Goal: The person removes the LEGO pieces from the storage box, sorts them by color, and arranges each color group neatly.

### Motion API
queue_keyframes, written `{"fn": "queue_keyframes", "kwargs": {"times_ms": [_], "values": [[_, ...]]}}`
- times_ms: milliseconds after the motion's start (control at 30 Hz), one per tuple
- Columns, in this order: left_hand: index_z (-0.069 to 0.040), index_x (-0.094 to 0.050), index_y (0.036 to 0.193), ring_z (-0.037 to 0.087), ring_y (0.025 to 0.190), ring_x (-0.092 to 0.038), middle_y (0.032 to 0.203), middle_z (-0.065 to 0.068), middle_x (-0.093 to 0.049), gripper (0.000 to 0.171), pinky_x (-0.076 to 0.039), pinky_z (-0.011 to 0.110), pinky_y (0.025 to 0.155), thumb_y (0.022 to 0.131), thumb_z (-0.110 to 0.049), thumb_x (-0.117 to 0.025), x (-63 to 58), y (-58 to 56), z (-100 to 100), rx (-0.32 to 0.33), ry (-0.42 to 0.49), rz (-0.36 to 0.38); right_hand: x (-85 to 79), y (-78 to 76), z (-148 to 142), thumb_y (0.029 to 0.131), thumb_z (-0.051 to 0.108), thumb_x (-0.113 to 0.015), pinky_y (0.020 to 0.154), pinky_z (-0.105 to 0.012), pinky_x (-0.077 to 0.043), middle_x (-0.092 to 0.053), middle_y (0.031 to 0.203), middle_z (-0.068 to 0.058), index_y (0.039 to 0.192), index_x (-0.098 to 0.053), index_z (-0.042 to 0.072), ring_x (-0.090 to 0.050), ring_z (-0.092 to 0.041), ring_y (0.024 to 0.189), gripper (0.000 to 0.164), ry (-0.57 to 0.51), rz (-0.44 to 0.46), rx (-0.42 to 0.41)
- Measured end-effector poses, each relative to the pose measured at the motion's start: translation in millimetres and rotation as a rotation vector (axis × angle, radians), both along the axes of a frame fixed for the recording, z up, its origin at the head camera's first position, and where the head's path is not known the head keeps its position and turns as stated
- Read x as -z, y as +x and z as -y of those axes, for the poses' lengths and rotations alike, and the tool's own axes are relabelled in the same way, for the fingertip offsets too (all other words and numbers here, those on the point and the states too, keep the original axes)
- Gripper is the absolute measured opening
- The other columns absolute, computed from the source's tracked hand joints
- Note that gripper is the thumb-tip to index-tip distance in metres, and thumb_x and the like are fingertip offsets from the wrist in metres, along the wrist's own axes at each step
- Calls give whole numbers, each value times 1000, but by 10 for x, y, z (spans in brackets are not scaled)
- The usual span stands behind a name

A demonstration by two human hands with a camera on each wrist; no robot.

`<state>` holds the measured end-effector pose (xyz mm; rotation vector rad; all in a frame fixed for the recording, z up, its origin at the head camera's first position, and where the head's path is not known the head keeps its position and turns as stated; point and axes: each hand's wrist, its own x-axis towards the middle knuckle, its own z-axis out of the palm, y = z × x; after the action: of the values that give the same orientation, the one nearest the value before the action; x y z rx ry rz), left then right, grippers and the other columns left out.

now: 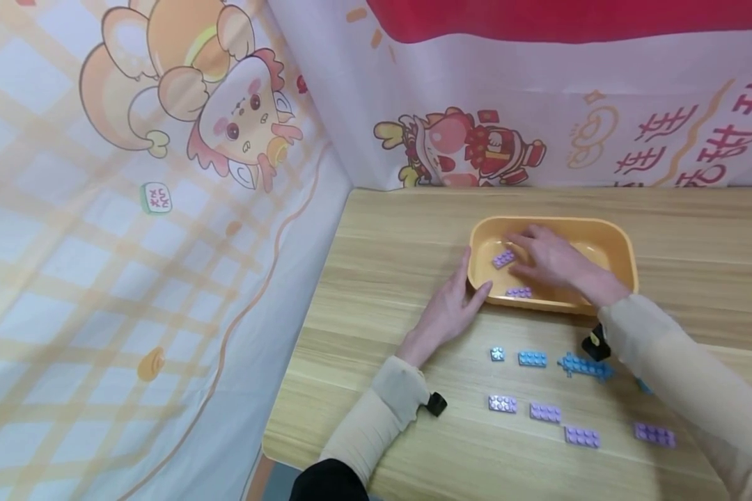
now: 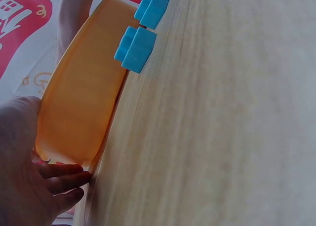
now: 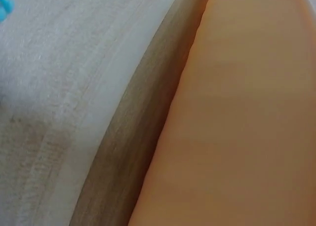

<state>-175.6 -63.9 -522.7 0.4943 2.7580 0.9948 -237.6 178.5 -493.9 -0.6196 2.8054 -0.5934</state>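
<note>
My left hand (image 1: 446,307) holds the near left corner of a yellow-orange plastic tub (image 1: 627,268), thumb on the near wall and fingers along the left end. In the left wrist view the fingers (image 2: 64,181) reach around the tub's end. Inside the tub is my right hand (image 1: 554,257), its fingers spread just right of a purple building brick (image 1: 503,259). A second purple brick (image 1: 518,292) lies by the near wall. The right wrist view shows only the tub's outer wall (image 3: 237,117) and tabletop, so that hand is hidden there.
In front of the tub lie a small blue brick (image 1: 497,354), a longer blue brick (image 1: 532,359) and a blue piece with side studs (image 1: 585,367). Nearer is a staggered row of several purple bricks (image 1: 545,412). Printed cloth (image 1: 363,139) hangs behind the wooden table (image 1: 376,278).
</note>
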Motion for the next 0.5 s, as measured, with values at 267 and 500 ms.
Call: {"fn": "queue_keyframes", "kwargs": {"times_ms": [267,500], "values": [[-22,3,179,28,164,-43,183,8,-27,86,-36,39,137,115,-62,-40,-12,2,-4,-1,0,2,52,-18,26,100,22,-80,117,-77,-46,-59,144,-32,145,-68,5,-55,-52,135,50,-22,-41,21],[-25,4,179,27,165,-40,184,5,-24,86,-34,40,138,115,-64,-39,-14,2,-9,-10,4,22,88,-15,47,98,16,-82,108,-67,-55,-66,131,-28,132,-74,1,-62,-44,120,38,-70,-55,25]]}}
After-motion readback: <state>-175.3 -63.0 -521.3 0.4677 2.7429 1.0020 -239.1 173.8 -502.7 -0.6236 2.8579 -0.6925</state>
